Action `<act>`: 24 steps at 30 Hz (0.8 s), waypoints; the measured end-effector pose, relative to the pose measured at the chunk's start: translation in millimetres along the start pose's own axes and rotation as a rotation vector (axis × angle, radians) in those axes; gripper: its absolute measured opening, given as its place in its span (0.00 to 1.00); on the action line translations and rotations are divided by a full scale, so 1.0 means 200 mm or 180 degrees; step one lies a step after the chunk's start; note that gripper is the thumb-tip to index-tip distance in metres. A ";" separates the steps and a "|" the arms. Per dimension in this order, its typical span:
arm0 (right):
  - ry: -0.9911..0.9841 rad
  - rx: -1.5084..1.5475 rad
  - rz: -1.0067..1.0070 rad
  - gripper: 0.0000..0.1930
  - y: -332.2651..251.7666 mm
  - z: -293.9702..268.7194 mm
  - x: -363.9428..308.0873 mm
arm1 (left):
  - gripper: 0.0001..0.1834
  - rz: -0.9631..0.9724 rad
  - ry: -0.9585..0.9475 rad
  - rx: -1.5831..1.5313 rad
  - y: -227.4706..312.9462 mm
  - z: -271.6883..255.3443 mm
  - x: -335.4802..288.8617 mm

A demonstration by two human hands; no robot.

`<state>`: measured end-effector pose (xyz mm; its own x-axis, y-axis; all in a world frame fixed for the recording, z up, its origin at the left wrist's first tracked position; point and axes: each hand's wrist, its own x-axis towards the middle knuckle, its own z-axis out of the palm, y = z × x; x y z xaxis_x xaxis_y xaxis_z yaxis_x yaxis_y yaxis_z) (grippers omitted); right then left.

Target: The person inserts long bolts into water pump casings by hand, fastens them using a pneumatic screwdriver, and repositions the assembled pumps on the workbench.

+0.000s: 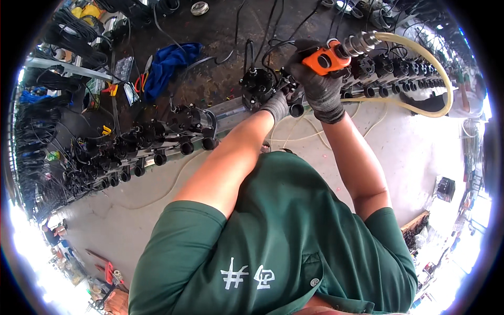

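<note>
In a dark grey glove, my right hand [318,89] is closed around an orange air tool [326,59]. A metal coupling [361,43] joins that tool to a pale yellow air hose [438,60]. My left hand [276,106], also gloved, reaches against small black parts beside a round black pump-like housing [257,86]. Its fingers are mostly hidden, so their grip does not show. The working end of the tool is hidden behind my right hand. Black cables rise from the housing across the bench.
Similar black housings line the bench edge to the left [149,134] and right [386,65]. A blue cloth [170,68] lies beside red-handled pliers [142,81] on the dark bench [218,26]. The hose loops over the pale floor [315,142]. Cable bundles [37,126] hang at far left.
</note>
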<state>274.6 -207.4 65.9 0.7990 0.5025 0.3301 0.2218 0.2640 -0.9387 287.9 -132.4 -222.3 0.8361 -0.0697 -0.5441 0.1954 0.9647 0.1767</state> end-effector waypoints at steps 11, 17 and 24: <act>-0.0570 -0.0070 0.0013 0.19 0.06 0.18 0.11 | 0.14 -0.0007 -0.0610 -0.0627 0.03 -0.23 0.20; -0.0704 0.0149 0.0003 0.18 0.07 0.15 0.11 | 0.15 0.0201 0.0114 -0.0441 -0.01 -0.11 0.09; -0.0659 0.0325 0.0194 0.16 0.07 0.20 0.15 | 0.24 0.0229 -0.0271 -0.0862 0.09 -0.14 0.06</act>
<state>278.7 -156.1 67.0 0.6753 0.6753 0.2964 0.1105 0.3048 -0.9460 287.3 -108.4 -248.6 0.8852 -0.0086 -0.4652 -0.0004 0.9998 -0.0192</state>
